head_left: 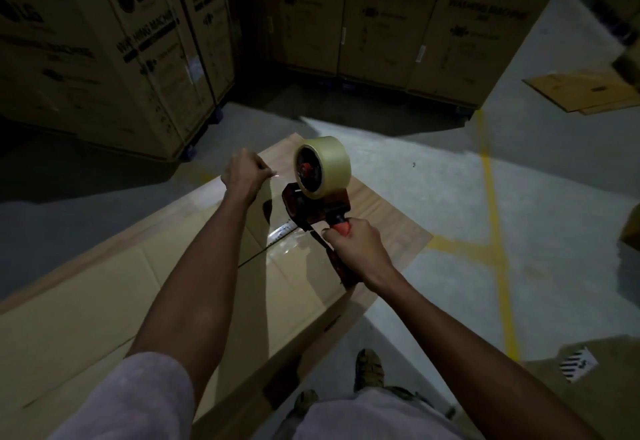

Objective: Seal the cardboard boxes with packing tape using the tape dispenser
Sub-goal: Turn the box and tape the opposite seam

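A long flat cardboard box (104, 301) lies in front of me, its centre seam running away towards the far end. My right hand (356, 249) grips the red handle of a tape dispenser (311, 207) that carries a pale tape roll (323, 165) and sits over the seam. A shiny strip of clear tape (282, 231) lies on the seam under the dispenser. My left hand (244, 171) is curled at the box's far end, pinching the free end of the tape.
Tall washing-machine cartons (114, 44) stand in rows at the back and left. Flattened cardboard (585, 93) lies on the floor at the right. Yellow floor lines (495, 217) cross the concrete. Another box corner (588, 384) sits at the lower right. My shoe (369, 368) is beside the box.
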### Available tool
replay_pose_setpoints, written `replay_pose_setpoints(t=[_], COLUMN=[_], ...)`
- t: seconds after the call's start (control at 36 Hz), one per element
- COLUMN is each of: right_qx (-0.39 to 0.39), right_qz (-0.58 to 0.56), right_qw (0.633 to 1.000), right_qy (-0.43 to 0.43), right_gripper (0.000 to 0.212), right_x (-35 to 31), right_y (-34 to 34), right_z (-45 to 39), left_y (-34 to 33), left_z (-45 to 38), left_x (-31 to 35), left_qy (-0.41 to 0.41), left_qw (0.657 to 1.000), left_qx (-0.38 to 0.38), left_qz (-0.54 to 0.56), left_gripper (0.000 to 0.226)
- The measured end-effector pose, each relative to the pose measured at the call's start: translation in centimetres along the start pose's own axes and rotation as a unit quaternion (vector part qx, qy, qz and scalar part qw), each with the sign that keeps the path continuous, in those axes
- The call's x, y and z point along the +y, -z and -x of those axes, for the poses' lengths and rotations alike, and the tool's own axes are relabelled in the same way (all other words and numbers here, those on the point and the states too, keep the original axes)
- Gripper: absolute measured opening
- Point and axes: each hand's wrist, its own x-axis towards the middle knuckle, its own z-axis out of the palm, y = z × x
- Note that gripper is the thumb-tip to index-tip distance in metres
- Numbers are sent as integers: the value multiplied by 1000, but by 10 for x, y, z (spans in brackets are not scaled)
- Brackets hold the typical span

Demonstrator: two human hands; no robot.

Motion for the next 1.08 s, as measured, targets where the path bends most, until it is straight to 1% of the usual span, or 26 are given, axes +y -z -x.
replay_pose_setpoints(t=[0.06, 0.11, 0.17, 0.22, 0.25, 0.31, 0.36, 0.42, 0.5, 0.61, 0.72, 0.78, 0.86, 0.92, 0.97, 1.08], right_qx=[-3, -4, -2, -4, -5, -7, -4, -4, -16, -24, -33, -35, -34, -31, -27, -21], right_qz=[3, 5, 13, 17, 20, 24, 23, 23, 22, 32, 47, 52, 28, 5, -5, 5], right_qw=[1000, 1000, 1000, 1000, 1000, 1000, 1000, 1000, 1000, 999, 998, 998, 999, 999, 999, 999], right_qy=[5, 7, 11, 14, 15, 15, 9, 6, 3, 9, 8, 2, -12, -22, -25, -25], right_gripper=[33, 32, 29, 28, 29, 32, 32, 31, 31, 28, 29, 28, 20, 18, 17, 19], right_x=[1, 2, 1, 0, 0, 1, 1, 1, 0, -3, -1, 5, 15, 19, 19, 18], right_y=[-1, -2, -1, 0, 0, 0, 0, 0, 2, 7, 13, 16, 20, 20, 19, 17], right_z=[2, 4, 4, 3, 2, 2, 2, 2, 1, 4, 14, 21, 32, 36, 38, 38], left_y=[-1, -2, -1, 2, 1, -4, -12, -19, -25, -24, -21, -19, -19, -18, -18, -23], left_z=[0, 1, 5, 14, 20, 31, 41, 48, 55, 59, 60, 60, 61, 60, 59, 66], left_x=[-3, -7, -5, 4, 8, 9, 3, -6, -10, -8, -9, -7, -4, -4, -5, -2], left_qy=[39, 44, 23, -16, -37, -64, -67, -62, -54, -48, -56, -53, -54, -61, -65, -83], left_qw=[999, 998, 997, 994, 993, 994, 995, 994, 992, 992, 995, 994, 991, 990, 990, 991], left_qx=[12, 33, 68, 106, 111, 87, 67, 75, 91, 73, 69, 65, 64, 64, 48, 13], left_qz=[-17, 1, 16, 13, 20, 22, -17, -50, -63, -93, -49, -75, -109, -113, -116, -99], left_gripper=[28, 24, 17, 19, 22, 29, 30, 27, 24, 28, 24, 26, 30, 32, 33, 31])
